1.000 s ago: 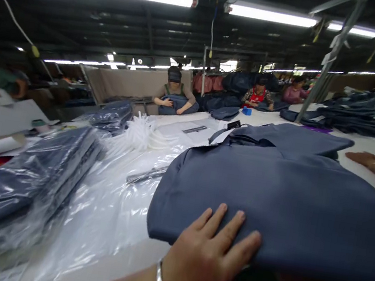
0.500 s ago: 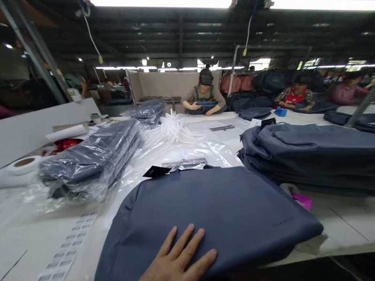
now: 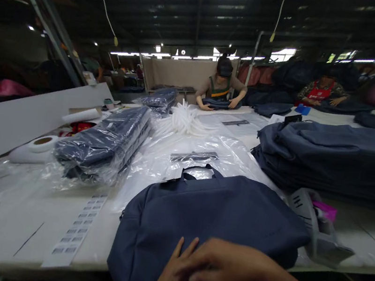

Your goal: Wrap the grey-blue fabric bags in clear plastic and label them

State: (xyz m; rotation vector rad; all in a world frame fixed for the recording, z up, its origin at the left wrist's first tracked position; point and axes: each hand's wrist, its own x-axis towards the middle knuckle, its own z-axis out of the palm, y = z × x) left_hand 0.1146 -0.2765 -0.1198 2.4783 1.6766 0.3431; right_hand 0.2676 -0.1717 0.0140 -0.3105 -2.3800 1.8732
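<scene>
A dark blue bag (image 3: 219,212) with a short top handle lies on its side at the table's front edge, partly overhanging toward me. My left hand (image 3: 174,271), with a silver bangle at its wrist, rests on the bag's near face, fingers stretched out. Across it lies my right hand (image 3: 225,263), its bent fingers over the back of the left hand and its thumb apart; nothing shows in it. The right fingertips are blurred. Next to the handle a dark tag (image 3: 171,180) is partly visible.
Plastic-wrapped bags (image 3: 106,137) and a white roll (image 3: 42,143) lie left. A label sheet (image 3: 78,232) is near the front. Clear plastic bags (image 3: 184,159) and white cords (image 3: 185,119) lie beyond. Right are stacked bags (image 3: 334,154) and a grey holder (image 3: 322,233). A co-worker (image 3: 223,84) handles fabric opposite.
The bag has tipped toward me, and its handle now shows. My right hand has come from beneath the bag's right side to over my left hand. The view has shifted left.
</scene>
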